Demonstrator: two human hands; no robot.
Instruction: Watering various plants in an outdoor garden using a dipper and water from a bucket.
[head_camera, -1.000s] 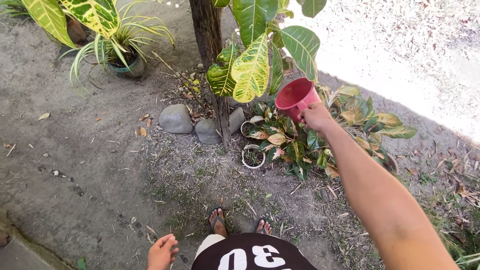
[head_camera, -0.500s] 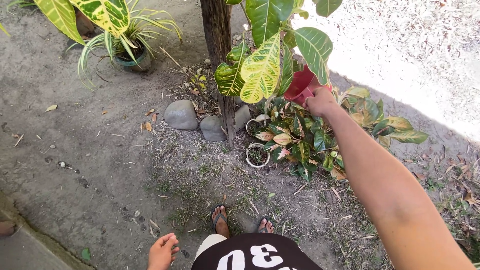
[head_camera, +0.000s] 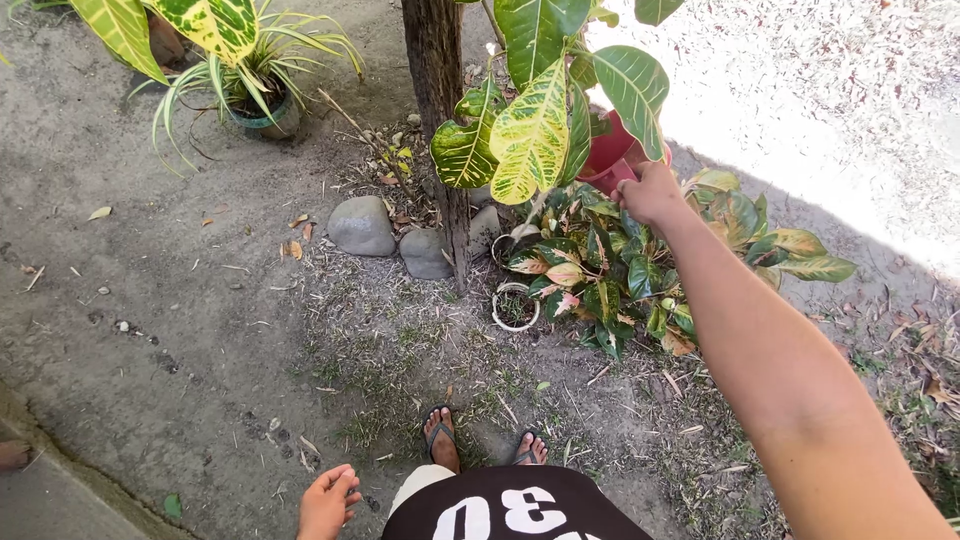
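At upper centre of the frame the right hand (head_camera: 650, 193) clenches the handle of a red dipper (head_camera: 612, 152) half hidden behind yellow-green leaves (head_camera: 530, 130), while the left hand (head_camera: 325, 502) hangs released, empty, at the bottom edge.

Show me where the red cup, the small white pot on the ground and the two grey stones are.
red cup (head_camera: 608, 152), head view, on its side wall beneath the leaves.
small white pot (head_camera: 515, 308), head view, on its rim.
grey stones (head_camera: 360, 224), head view, on the left stone's top.

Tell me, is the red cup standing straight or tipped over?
Tipped. The red cup in the right hand leans sideways behind the big leaves, over the low plants.
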